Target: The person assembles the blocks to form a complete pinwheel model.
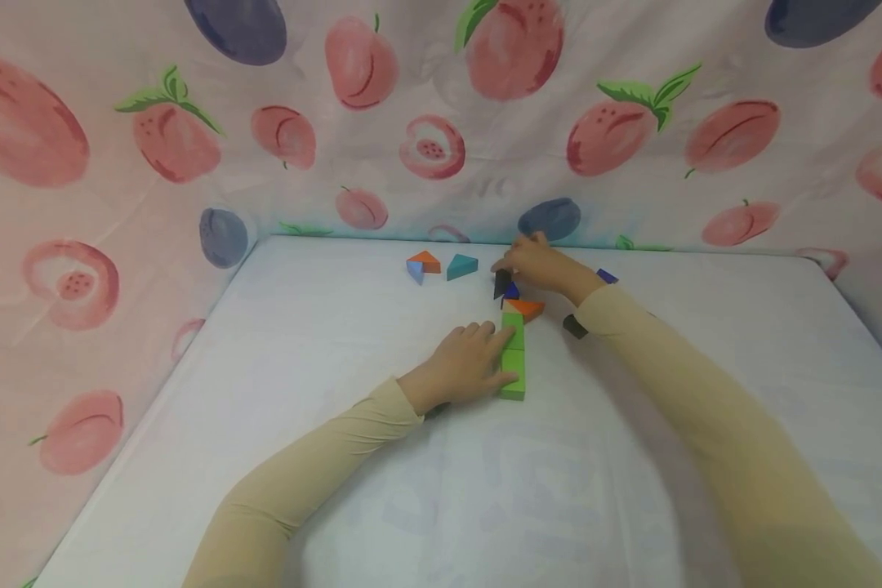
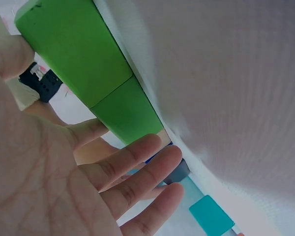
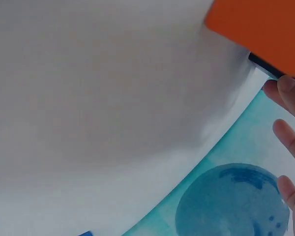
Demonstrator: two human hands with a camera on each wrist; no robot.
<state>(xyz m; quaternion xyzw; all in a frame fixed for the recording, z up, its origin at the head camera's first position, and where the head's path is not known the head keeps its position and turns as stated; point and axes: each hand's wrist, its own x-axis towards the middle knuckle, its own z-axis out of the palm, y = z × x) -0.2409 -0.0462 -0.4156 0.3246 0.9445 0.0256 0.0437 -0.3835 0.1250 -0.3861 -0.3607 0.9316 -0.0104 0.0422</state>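
Two green blocks, a far one [image 1: 511,332] and a near one [image 1: 513,377], lie end to end in a row on the white table. My left hand [image 1: 465,365] rests against their left side, thumb and index finger touching them; its fingers stretch out fairly straight in the left wrist view. Beyond the row sits an orange triangular block [image 1: 531,309] with a dark blue block [image 1: 512,291] behind it. My right hand [image 1: 542,265] pinches a black block [image 1: 501,284] there by its upper end. In the right wrist view, the orange block [image 3: 260,34] partly covers that black block [image 3: 265,65].
Back left are an orange block [image 1: 427,260], a light blue block [image 1: 416,272] and a teal block [image 1: 462,266]. Near the right forearm lie a black block [image 1: 575,327] and a dark blue block [image 1: 607,276]. A fruit-print cloth [image 1: 485,192] hangs behind the table.
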